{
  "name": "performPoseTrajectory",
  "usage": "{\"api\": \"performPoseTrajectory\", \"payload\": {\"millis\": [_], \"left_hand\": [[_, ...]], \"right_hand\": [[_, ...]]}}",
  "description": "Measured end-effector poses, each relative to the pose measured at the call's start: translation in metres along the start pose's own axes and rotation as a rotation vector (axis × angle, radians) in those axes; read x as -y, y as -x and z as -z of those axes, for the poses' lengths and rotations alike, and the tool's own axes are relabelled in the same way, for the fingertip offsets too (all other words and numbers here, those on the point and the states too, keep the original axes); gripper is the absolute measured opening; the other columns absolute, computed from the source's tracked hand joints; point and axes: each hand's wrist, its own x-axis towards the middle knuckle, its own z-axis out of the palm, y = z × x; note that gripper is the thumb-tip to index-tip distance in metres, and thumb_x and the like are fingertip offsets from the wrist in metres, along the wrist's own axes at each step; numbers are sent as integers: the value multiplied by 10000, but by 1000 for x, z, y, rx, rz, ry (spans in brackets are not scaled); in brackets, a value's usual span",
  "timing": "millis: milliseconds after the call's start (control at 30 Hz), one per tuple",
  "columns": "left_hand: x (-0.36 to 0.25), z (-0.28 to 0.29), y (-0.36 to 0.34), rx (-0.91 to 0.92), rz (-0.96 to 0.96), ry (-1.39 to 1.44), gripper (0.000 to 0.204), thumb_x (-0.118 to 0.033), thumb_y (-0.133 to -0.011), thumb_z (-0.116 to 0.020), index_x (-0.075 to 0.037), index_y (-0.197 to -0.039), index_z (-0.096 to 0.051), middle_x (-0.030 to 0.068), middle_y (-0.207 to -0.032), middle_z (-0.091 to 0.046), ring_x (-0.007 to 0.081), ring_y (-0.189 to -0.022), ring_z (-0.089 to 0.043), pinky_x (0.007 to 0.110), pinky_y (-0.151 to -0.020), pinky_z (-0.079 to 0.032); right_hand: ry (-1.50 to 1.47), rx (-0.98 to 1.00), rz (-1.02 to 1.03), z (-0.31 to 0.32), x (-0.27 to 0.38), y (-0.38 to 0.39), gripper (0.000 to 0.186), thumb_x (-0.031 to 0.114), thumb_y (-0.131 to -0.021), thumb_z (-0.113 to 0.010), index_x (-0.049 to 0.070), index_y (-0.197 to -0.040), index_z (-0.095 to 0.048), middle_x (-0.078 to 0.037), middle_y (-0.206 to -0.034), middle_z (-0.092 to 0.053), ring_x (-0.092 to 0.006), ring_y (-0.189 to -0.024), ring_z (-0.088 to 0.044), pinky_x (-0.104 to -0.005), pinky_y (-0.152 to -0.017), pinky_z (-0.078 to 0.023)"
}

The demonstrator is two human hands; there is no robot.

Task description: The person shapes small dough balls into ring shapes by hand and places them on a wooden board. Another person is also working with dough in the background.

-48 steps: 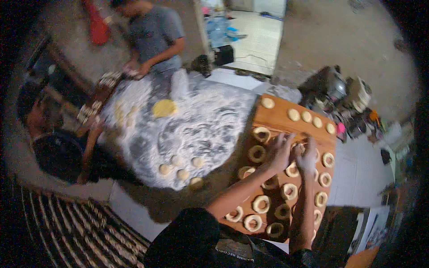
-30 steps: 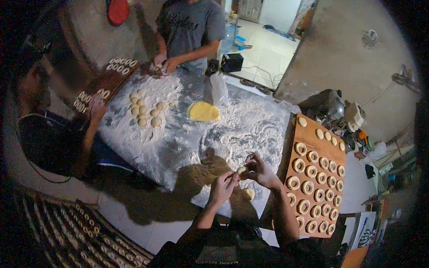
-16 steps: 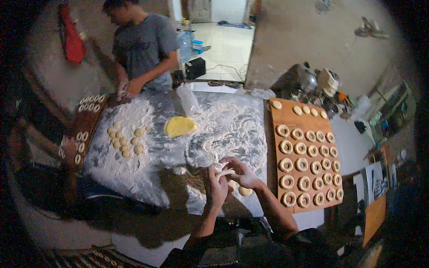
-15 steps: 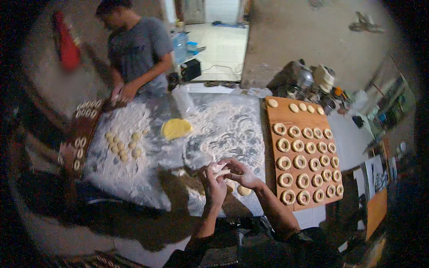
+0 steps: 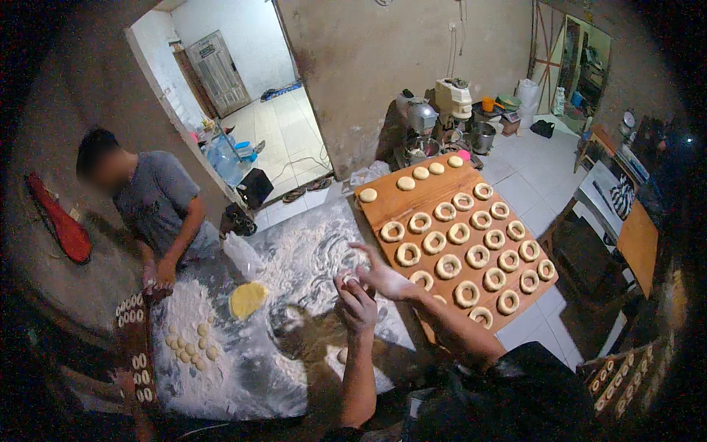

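Observation:
My left hand (image 5: 358, 306) is closed on a piece of pale dough (image 5: 347, 279), mostly hidden by the fingers. Against it, my right hand (image 5: 384, 278) works at the same dough, one finger reaching out past it. Both hands hover over the floured table (image 5: 280, 353). One dough ball (image 5: 342, 355) lies on the table beside my left wrist. To the right, an orange-brown wooden board (image 5: 383, 210) bears rows of dough rings (image 5: 448, 266), with several flat dough rounds (image 5: 406, 183) along its far edge.
A yellow dough slab (image 5: 248, 300) and a clear plastic bag (image 5: 241, 255) lie left of centre. Several small dough balls (image 5: 193, 348) sit farther left. Another person (image 5: 158, 202) works at the table's far left, near a tray of rings (image 5: 140, 335). Mixers (image 5: 422, 118) stand beyond the board.
My view has swung to the right, showing more of the room there. Both hands stay together on the dough, and less of it shows between them now.

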Motion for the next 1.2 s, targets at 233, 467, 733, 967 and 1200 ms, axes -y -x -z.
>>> {"api": "performPoseTrajectory", "payload": {"millis": [233,467,733,967,1200], "left_hand": [[-40,-109,-34,67,245,594,240,-181,-1014,-363,-27,-926,-525,47,-879,-521,157,-798,-501,277,-738,-424],[-27,-186,-77,55,-170,130,276,-226,-1021,-382,-5,-922,-513,122,-851,-539,280,-794,-536,369,-766,-438],[35,-236,-130,211,165,158,420,-296,-1018,-394,33,-1274,-447,191,-1149,-578,316,-1095,-563,410,-912,-459],[95,-229,-167,326,283,-438,668,-341,-910,-524,50,-1402,-298,428,-1279,-388,557,-1230,-380,561,-1019,-361],[104,-218,-157,649,293,-504,900,-266,-749,-702,-74,-1467,-193,373,-1375,-350,563,-1308,-271,582,-1073,-304]], "right_hand": [[426,-20,222,98,14,-40,405,416,-988,-413,151,-1295,-393,-28,-742,-486,-112,-674,-532,-299,-623,-474],[-38,55,52,180,45,-77,410,362,-977,-424,154,-1329,-388,-21,-677,-502,-115,-613,-524,-272,-571,-457],[67,32,-24,195,8,-148,625,547,-971,-410,45,-1342,-383,-199,-1268,-499,-269,-1109,-538,-377,-954,-433],[959,-179,-363,230,-67,-219,822,396,-822,-668,67,-1438,-233,-359,-1359,-418,-491,-1030,-592,-535,-894,-457],[1266,-79,-207,223,-63,-191,885,486,-731,-737,123,-1408,-299,-258,-1114,-588,-407,-1078,-575,-486,-915,-459]]}}
